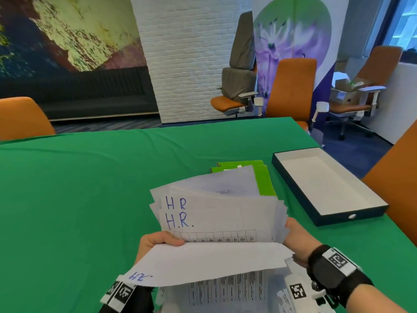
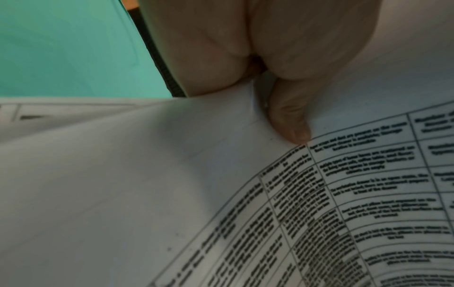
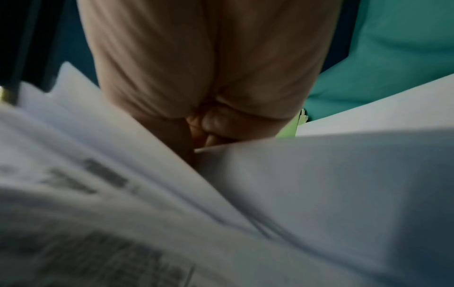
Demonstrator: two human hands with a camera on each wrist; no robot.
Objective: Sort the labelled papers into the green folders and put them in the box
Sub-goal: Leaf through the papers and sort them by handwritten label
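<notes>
On table right: box (image 1: 329, 188) holds nothing; green folders (image 1: 262, 175) beside.

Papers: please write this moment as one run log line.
papers: held, marked HR | left hand: pinches sheet | right hand: holds stack | box: empty

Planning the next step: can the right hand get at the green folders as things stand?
Probably not yet: the right hand grips the stack of papers, which is held above the green folders and covers most of them. It would first need a free grip.
</notes>
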